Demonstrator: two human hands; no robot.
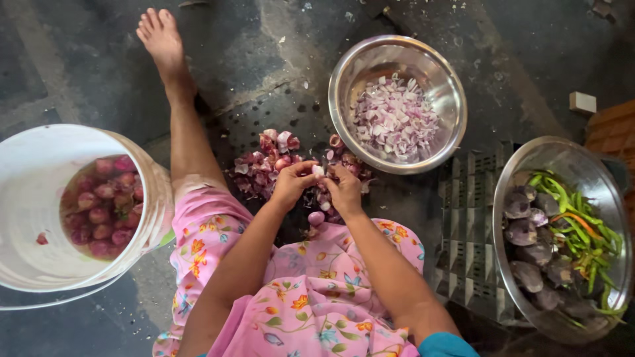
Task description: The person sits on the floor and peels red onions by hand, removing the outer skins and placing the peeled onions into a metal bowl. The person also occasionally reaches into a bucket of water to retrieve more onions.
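- The left hand [291,185] and the right hand [344,190] meet over the floor, fingertips pinched together on one small shallot [319,171], pale where its skin is off.
- That shallot sits between the two thumbs, just above the heap of purple peelings [268,162] on the dark floor [251,59].
- I cannot make out a blade; the fingers hide whatever lies between them.
- To my eye the job goes best with fingertips kept close to the root end, turning the bulb with one hand while the other strips, so scraps fall on the heap and not the floral cloth over the lap [311,297].
- Another peeled bulb [316,217] rests on that cloth, near the right wrist.
- The white bucket [40,158] on the left holds water and whole red shallots [102,205], soaking.
- The steel bowl [344,73] ahead holds chopped shallot pieces [395,118].
- A larger steel bowl [509,172] to the right holds small purple aubergines [522,233] and green chillies [582,231], with something orange among them.
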